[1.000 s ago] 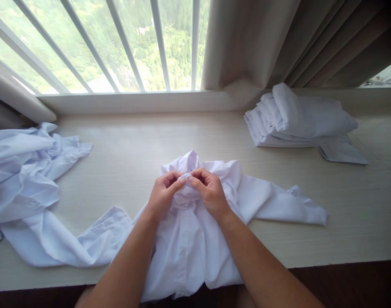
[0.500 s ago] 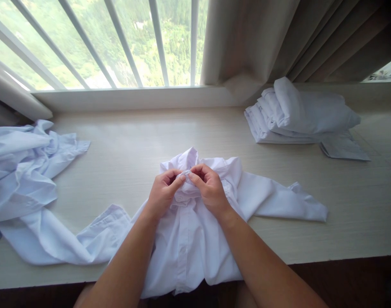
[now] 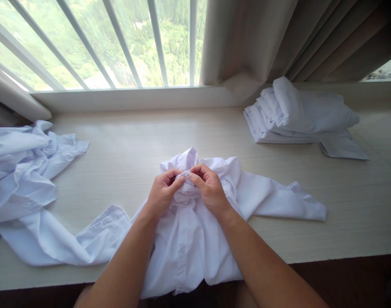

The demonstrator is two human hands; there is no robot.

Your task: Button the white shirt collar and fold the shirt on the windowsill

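Pinching the white shirt (image 3: 189,239) at its collar — left hand (image 3: 163,194), right hand (image 3: 210,190) — fingertips meeting.

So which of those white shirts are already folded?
The stack of shirts at the far right by the curtain; the shirt in the hands and the heap at left are loose.

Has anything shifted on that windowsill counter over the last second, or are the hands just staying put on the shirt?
Almost nothing changed. Both the left hand and right hand keep pinching the bunched collar area of the white button-up shirt, fingertips meeting at the same spot. Only the camera view tilted slightly. The crumpled pale blue shirt, the stack of folded white shirts and the pale wooden counter stayed as they were.
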